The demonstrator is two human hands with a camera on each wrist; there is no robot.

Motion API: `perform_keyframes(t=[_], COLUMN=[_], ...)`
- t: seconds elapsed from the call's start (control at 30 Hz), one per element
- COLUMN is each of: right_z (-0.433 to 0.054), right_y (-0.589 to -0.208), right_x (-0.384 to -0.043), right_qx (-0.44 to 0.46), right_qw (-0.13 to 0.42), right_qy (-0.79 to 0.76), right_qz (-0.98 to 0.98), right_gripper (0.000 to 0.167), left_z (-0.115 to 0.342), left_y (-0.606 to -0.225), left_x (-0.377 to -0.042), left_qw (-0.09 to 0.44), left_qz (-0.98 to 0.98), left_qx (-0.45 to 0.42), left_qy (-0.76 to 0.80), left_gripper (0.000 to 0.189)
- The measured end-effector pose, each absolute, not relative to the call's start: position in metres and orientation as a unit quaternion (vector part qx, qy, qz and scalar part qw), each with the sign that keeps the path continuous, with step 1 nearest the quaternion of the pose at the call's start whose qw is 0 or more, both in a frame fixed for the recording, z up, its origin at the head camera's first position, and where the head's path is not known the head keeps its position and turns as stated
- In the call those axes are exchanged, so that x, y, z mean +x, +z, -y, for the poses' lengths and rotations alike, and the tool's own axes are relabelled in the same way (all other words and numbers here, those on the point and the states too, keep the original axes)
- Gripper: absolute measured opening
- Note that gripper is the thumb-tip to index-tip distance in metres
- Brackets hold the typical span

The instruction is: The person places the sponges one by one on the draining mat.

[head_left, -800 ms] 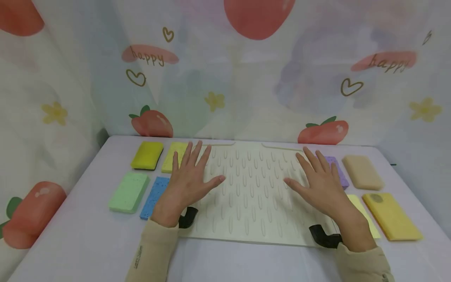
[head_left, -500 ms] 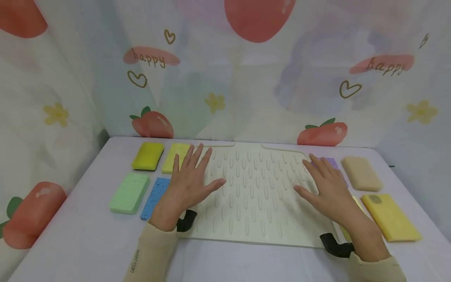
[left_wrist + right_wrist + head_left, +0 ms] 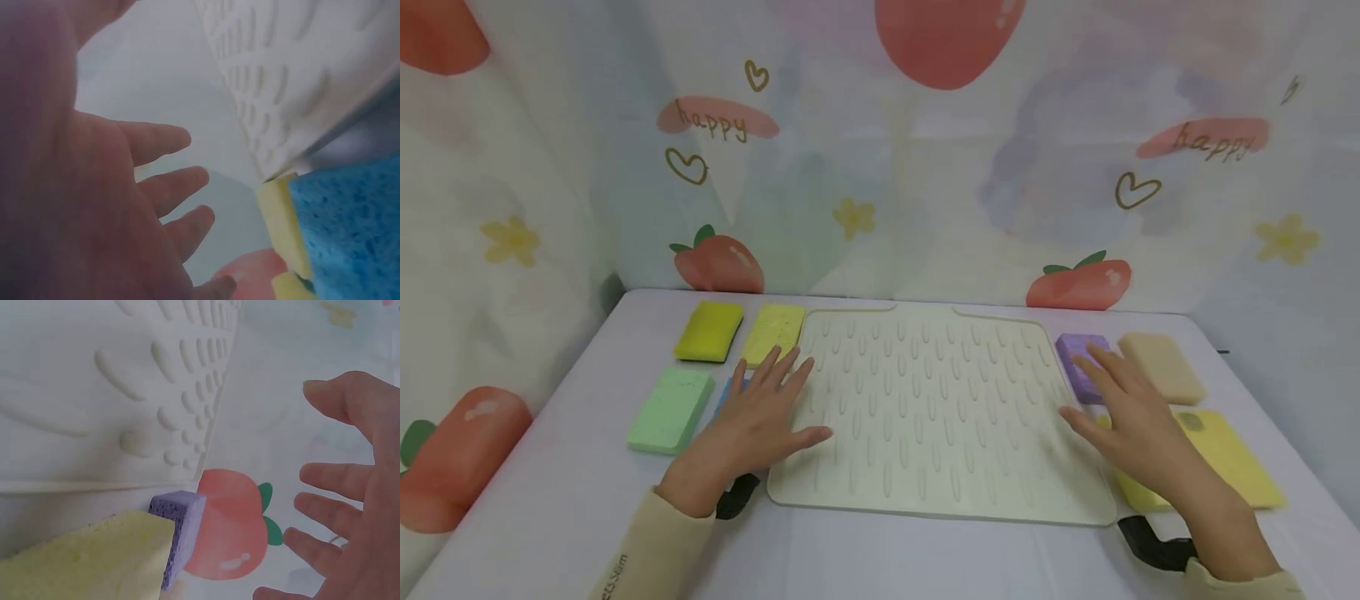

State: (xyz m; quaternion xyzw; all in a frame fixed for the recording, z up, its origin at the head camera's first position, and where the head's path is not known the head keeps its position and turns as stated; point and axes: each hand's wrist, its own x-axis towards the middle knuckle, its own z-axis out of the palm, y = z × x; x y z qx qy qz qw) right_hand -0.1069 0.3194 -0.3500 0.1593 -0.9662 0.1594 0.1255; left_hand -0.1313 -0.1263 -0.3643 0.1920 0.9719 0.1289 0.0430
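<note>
A white mat [image 3: 936, 417] with raised oval ridges lies on the table between my hands. My left hand [image 3: 752, 421] hovers with spread fingers over its left edge and the blue sponge [image 3: 356, 231], which it largely hides in the head view. Over the right side is my right hand [image 3: 1138, 425], fingers spread and holding nothing. Near its fingertips lies a purple sponge [image 3: 1071, 371]. Below that hand, a pale yellow sponge [image 3: 94, 562] sits beside the mat, partly covered in the head view.
Left of the mat are a bright yellow sponge [image 3: 709, 331], a light yellow sponge [image 3: 775, 325] and a green sponge [image 3: 670, 412]. A beige sponge [image 3: 1165, 367] and a deeper yellow sponge [image 3: 1243, 458] lie at the right. Behind the table hangs a strawberry-patterned cloth [image 3: 925, 183].
Both hands have moved apart and toward the person, the left to the left, the right to the right. More of the mat and the purple sponge shows. The sponges have stayed put.
</note>
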Motion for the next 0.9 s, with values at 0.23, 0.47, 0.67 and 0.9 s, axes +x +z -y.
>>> perform_keyframes(t=[0.23,0.47,0.67,0.9], right_z=[-0.331,-0.349,-0.361,-0.366], right_y=[-0.349,-0.355,-0.359,-0.362], right_x=[-0.101,-0.094,-0.085,-0.078], right_qx=[0.146,0.105,0.098,0.085], right_qw=[0.110,0.056,0.035,-0.018], right_qy=[0.153,0.132,0.135,0.117], right_qz=[0.971,0.984,0.985,0.989], right_gripper=[0.071,0.070,0.067,0.063], left_z=[0.131,0.137,0.141,0.145], left_y=[-0.375,-0.377,-0.381,-0.383], left_x=[-0.126,-0.123,-0.122,-0.122], left_qw=[0.090,0.101,0.134,0.142], left_qz=[-0.969,-0.967,-0.964,-0.962], left_qx=[0.196,0.201,0.201,0.205], left_qy=[0.124,0.117,0.114,0.113], left_gripper=[0.092,0.095,0.113,0.126])
